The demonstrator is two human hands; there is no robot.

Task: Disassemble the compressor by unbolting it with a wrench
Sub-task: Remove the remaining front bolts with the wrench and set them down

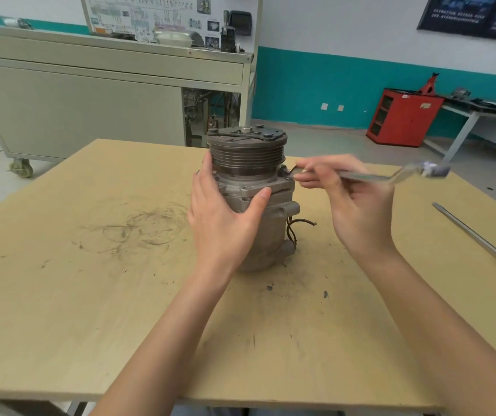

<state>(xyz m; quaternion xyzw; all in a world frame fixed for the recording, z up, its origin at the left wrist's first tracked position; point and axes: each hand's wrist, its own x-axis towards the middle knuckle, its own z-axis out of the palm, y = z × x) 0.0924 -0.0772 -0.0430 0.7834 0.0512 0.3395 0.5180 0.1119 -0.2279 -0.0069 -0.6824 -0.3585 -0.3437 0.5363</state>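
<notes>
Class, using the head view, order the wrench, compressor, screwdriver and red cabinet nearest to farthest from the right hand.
1. Wrench, held in the right hand.
2. Compressor, just left of it.
3. Screwdriver, lying on the table to its right.
4. Red cabinet, far back on the right.

Compressor (246,157) standing mid-frame on desk (60,265), blocking centre. Left grip (222,217) wrapping its left side; right grip (358,202) w/ wrench (367,176) crowding its right. Screwdriver (475,239) lying at right edge. Desk lying open at lower left & bottom centre.
</notes>
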